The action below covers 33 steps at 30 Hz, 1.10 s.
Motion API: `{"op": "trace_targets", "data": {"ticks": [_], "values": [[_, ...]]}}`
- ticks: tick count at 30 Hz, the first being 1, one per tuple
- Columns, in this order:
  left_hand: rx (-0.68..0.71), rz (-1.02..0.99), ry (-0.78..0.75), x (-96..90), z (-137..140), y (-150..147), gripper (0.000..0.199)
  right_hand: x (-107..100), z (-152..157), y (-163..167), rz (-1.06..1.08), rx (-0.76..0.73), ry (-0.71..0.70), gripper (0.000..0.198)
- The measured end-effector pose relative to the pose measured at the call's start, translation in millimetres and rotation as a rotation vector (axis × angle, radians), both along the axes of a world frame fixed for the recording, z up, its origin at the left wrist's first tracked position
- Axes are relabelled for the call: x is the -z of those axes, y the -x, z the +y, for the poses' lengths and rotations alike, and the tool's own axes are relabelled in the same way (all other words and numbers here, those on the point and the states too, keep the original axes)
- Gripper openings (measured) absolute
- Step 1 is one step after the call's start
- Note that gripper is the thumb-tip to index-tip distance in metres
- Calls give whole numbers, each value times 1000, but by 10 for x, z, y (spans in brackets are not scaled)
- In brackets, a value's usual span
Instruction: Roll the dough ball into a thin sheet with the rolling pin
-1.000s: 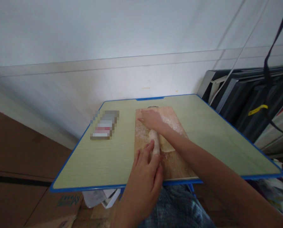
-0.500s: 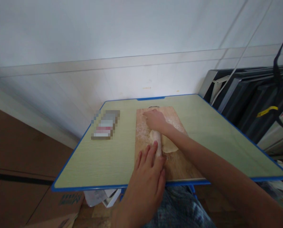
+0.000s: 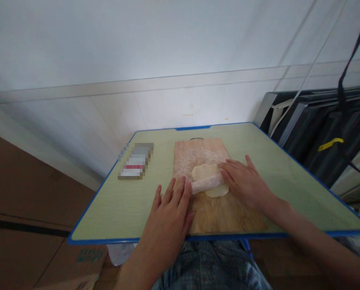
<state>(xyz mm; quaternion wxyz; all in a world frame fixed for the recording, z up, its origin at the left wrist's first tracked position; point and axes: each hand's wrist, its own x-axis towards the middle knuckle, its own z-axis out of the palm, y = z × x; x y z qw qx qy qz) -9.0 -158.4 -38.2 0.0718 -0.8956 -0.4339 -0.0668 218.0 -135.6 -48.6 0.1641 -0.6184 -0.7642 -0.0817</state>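
Observation:
A floury rolling pin point(image 3: 208, 183) lies nearly crosswise over a flat sheet of dough point(image 3: 201, 172), its right end slightly farther from me. Dough shows on both the far and near sides of the pin. Beneath is a wooden cutting board point(image 3: 219, 219), dusted with flour over its far half. My left hand point(image 3: 170, 211) rests on the pin's left end, fingers stretched forward. At the right end, my right hand point(image 3: 243, 181) lies over the pin with its thumb raised. Both tips of the pin are hidden under my hands.
The board rests on a pale green table point(image 3: 116, 209) with a blue edge. A blurred-out flat item point(image 3: 135, 161) lies on its left side. Behind stands a white wall point(image 3: 168, 104). Dark panels point(image 3: 313, 125) lean at the right, and a cardboard box point(image 3: 25, 201) stands at the left.
The rolling pin has turned from pointing away from me to lying crosswise on the dough. My right hand has come from the board's far end to its right side; my left hand has shifted left.

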Motion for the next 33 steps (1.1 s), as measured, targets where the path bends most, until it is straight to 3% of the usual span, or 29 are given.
{"op": "trace_targets", "data": {"ticks": [3, 7, 17, 26, 33], "values": [[-53, 30, -69, -15, 87, -40, 52, 88, -81, -14, 19, -5, -57, 42], [-96, 41, -82, -64, 264, -100, 54, 69, 78, 39, 39, 44, -19, 43], [-105, 59, 15, -135, 883, -172, 46, -129, 690, 78, 3, 134, 241, 45], [-109, 105, 132, -84, 1392, -196, 48, -162, 1081, 51, 9, 142, 304, 45], [-95, 116, 170, -37, 1508, -188, 43, -149, 1148, 41, -21, 144, 290, 42]]}}
